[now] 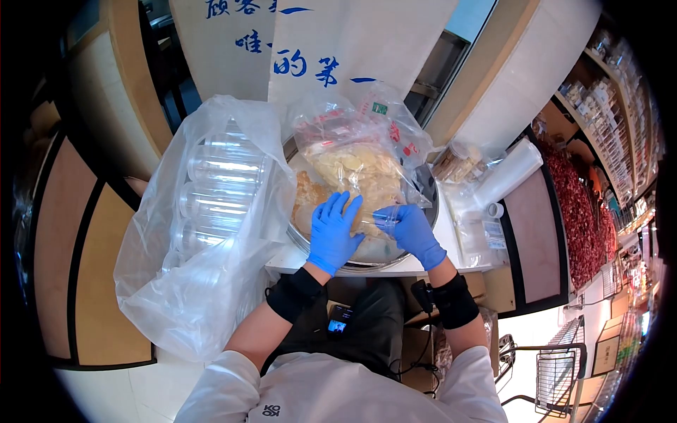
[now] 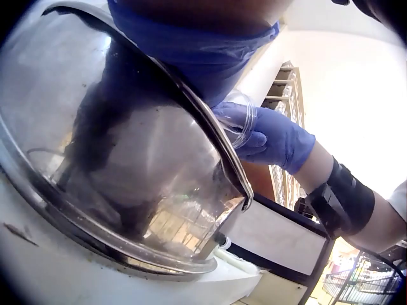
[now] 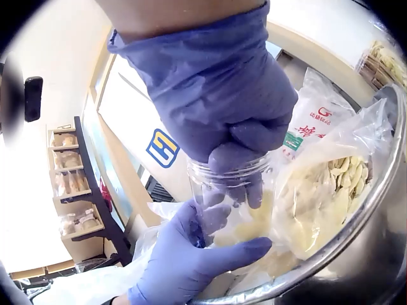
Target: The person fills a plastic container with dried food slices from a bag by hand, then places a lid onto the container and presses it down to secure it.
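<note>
Both hands wear blue gloves and meet at a clear plastic jar (image 3: 238,219) over a round metal basin (image 3: 340,238). My left hand (image 1: 335,229) holds the jar from the side, its thumb lying across the jar wall in the right wrist view. My right hand (image 1: 412,229) is at the jar mouth, with fingers reaching inside and others bent at the threaded rim. Pale yellow pieces show at the jar wall. An open clear bag of pale yellow dried slices (image 1: 360,169) lies in the basin right behind the hands. The left fingers are out of the left wrist view.
A large translucent bag (image 1: 151,261) of clear plastic jars (image 1: 222,187) stands at the left. On the right are a roll of clear plastic (image 1: 511,169) and packaged goods (image 1: 458,162). A white panel with blue writing (image 1: 317,49) stands behind the basin.
</note>
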Action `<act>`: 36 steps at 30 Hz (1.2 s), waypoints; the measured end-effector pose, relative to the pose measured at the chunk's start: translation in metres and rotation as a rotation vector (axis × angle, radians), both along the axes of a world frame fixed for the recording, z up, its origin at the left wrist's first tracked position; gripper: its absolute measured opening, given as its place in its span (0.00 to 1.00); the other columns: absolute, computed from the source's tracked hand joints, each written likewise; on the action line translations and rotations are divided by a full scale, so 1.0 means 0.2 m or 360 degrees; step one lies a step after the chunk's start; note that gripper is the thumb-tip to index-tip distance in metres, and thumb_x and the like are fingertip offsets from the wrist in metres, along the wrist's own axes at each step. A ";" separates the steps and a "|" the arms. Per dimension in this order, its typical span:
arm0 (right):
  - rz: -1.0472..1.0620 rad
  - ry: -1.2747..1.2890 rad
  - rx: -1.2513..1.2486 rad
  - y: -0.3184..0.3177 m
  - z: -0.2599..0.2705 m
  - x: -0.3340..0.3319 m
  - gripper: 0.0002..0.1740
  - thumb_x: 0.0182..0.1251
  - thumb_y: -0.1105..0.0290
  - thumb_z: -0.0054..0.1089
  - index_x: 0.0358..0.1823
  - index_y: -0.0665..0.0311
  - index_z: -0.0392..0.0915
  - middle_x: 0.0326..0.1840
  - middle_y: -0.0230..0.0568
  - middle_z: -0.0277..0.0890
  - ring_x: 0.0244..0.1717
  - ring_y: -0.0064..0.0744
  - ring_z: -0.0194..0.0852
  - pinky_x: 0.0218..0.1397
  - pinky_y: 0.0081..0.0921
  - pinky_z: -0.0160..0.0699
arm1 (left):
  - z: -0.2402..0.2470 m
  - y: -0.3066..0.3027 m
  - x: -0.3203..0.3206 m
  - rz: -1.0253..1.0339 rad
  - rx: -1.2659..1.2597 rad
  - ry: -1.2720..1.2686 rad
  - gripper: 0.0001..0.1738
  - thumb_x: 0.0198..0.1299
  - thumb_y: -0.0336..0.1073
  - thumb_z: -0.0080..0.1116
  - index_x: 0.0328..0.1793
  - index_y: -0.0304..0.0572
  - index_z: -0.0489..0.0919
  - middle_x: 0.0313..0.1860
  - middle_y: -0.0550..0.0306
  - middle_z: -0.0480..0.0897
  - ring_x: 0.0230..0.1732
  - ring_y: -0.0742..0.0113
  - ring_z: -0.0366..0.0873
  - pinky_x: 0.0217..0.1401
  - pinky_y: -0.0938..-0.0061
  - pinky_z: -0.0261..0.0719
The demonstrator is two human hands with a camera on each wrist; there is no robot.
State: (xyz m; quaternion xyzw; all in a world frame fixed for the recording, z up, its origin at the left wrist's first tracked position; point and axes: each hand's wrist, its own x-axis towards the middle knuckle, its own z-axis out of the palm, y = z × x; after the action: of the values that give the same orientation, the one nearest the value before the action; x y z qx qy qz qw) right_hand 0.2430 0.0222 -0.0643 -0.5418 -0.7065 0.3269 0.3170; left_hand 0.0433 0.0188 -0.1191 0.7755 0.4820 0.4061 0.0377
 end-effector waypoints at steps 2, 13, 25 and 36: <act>0.0085 0.0082 0.0007 0.01 -0.02 0.01 0.13 0.65 0.70 0.69 0.47 0.70 0.86 0.42 0.41 0.87 0.40 0.25 0.82 0.48 0.23 0.80 | 0.00 0.00 0.00 -0.0004 0.0002 -0.0002 0.47 0.43 0.42 0.77 0.73 0.53 0.70 0.71 0.50 0.70 0.73 0.49 0.65 0.74 0.55 0.60; 0.0047 0.0041 0.0097 -0.08 0.09 -0.01 0.11 0.66 0.67 0.66 0.46 0.62 0.87 0.37 0.42 0.87 0.36 0.31 0.84 0.43 0.25 0.81 | -0.02 0.02 -0.01 -0.0058 -0.0025 -0.0108 0.47 0.45 0.41 0.75 0.75 0.52 0.67 0.74 0.47 0.67 0.76 0.48 0.61 0.77 0.54 0.56; -0.0148 -0.0549 0.0589 -0.11 0.10 -0.09 0.10 0.63 0.68 0.63 0.44 0.55 0.88 0.36 0.45 0.85 0.36 0.48 0.85 0.41 0.35 0.83 | -0.01 0.00 -0.01 -0.0027 0.0068 -0.0111 0.47 0.43 0.39 0.77 0.74 0.55 0.70 0.73 0.50 0.69 0.74 0.48 0.64 0.74 0.54 0.61; -0.0114 -0.0448 0.0518 -0.09 0.07 -0.04 0.07 0.63 0.68 0.65 0.40 0.59 0.88 0.34 0.48 0.85 0.36 0.49 0.84 0.39 0.34 0.82 | -0.01 0.00 -0.01 -0.0043 0.0065 -0.0056 0.48 0.43 0.40 0.76 0.75 0.56 0.69 0.73 0.50 0.69 0.75 0.49 0.63 0.75 0.54 0.59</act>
State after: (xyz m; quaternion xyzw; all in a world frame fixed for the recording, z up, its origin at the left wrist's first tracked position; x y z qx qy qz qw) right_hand 0.2355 0.0036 -0.0496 -0.5486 -0.7674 0.1183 0.3100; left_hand 0.0420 0.0178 -0.1211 0.7753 0.4623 0.4289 0.0357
